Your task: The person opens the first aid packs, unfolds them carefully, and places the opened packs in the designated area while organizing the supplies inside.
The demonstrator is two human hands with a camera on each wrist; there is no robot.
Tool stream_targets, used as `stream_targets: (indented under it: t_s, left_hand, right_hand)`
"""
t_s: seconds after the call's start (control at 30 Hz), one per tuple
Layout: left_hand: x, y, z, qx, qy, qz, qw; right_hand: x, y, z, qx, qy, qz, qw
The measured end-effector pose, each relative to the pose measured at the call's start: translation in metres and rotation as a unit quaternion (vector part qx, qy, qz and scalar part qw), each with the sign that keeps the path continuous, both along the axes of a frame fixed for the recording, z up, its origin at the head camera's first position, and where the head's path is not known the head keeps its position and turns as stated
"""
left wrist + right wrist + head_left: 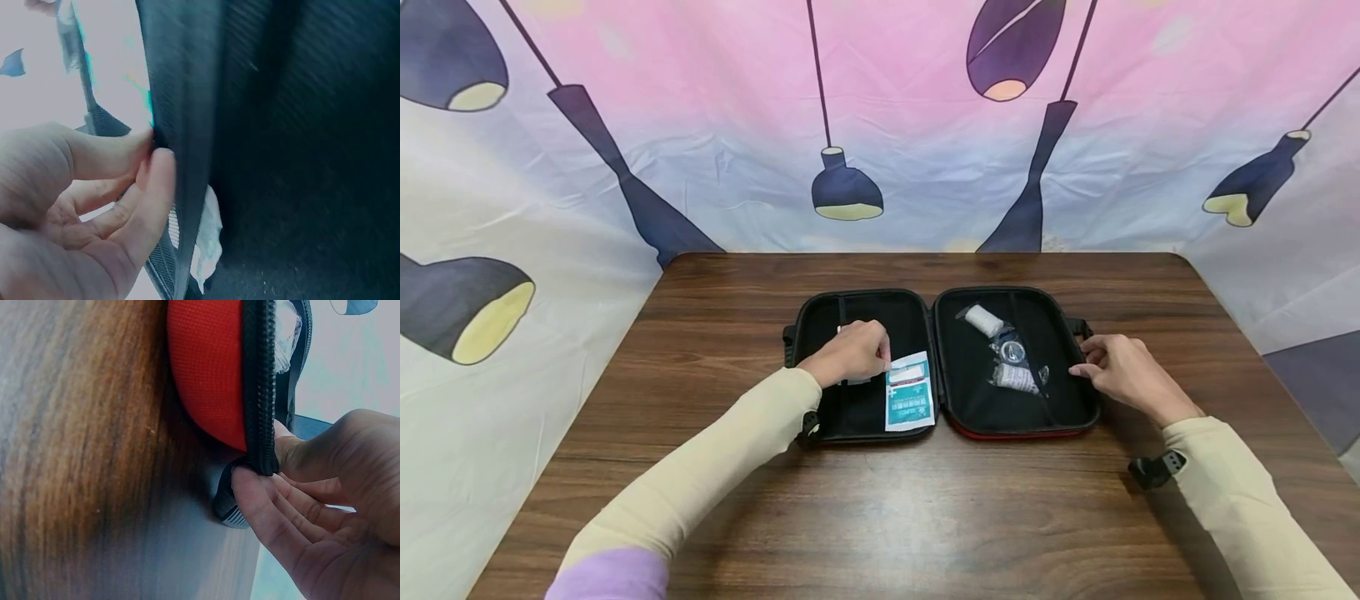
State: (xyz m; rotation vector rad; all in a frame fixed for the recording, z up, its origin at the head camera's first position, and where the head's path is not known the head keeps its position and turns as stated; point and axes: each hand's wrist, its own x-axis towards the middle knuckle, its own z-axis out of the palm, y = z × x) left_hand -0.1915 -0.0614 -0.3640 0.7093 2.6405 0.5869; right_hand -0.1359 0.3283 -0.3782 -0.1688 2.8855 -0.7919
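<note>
A zip-up case [985,414], black inside with red outer fabric [206,369], lies spread on the table. Over its left half, my left hand [857,350] pinches the top edge of a flat teal-and-white packet [910,404] between thumb and forefinger. That packet also shows, overexposed, in the left wrist view [119,62]. My right hand [1123,371] grips the zipped rim [261,394] of the right half, thumb inside and fingers outside. White gauze-like rolls [1017,377] in clear wrapping and a small round item [1012,352] sit under a strap in that half.
The case rests on a dark wood table [880,517]. A black strap loop [234,503] hangs at the right half's outer side. Another white piece [207,240] lies by an elastic band in the left half. A lamp-patterned cloth [910,100] hangs behind the table.
</note>
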Motion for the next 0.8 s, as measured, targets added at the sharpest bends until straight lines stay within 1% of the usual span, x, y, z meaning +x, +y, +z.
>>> stream_targets:
  t_s: [0.1, 0.23, 0.33, 0.43, 0.53, 0.57, 0.6, 0.7, 0.8]
  left_hand:
    - [-0.001, -0.004, 0.003, 0.015, -0.018, 0.014, 0.9996]
    - [-0.002, -0.012, 0.010, 0.055, -0.063, 0.045, 0.9955]
    - [-0.004, -0.019, 0.014, 0.101, -0.090, 0.072, 0.9882]
    - [-0.004, -0.028, 0.017, 0.155, -0.106, 0.102, 0.9769]
    - [-0.004, -0.037, 0.020, 0.200, -0.112, 0.127, 0.9651]
    - [-0.003, -0.040, 0.023, 0.210, -0.111, 0.134, 0.9621]
    - [-0.003, -0.044, 0.025, 0.214, -0.107, 0.140, 0.9608]
    - [0.000, -0.055, 0.034, 0.210, -0.091, 0.152, 0.9616]
    - [0.004, -0.069, 0.044, 0.187, -0.072, 0.160, 0.9666]
  right_hand:
    - [-0.001, 0.000, 0.000, 0.001, 0.002, 0.001, 1.0000]
    - [-0.001, 0.000, 0.000, 0.006, 0.006, 0.006, 0.9999]
    - [0.000, 0.000, 0.000, 0.008, 0.006, 0.009, 0.9999]
    - [0.000, 0.000, -0.001, 0.007, 0.003, 0.009, 0.9999]
    - [0.000, 0.000, -0.001, 0.009, 0.001, 0.009, 0.9999]
    - [0.000, 0.000, -0.001, 0.008, 0.001, 0.008, 0.9999]
    - [0.001, 0.000, -0.001, 0.008, 0.001, 0.009, 0.9999]
    - [0.001, 0.001, 0.000, 0.008, 0.003, 0.010, 0.9999]
    - [0.001, 0.001, 0.001, 0.007, 0.005, 0.012, 0.9999]
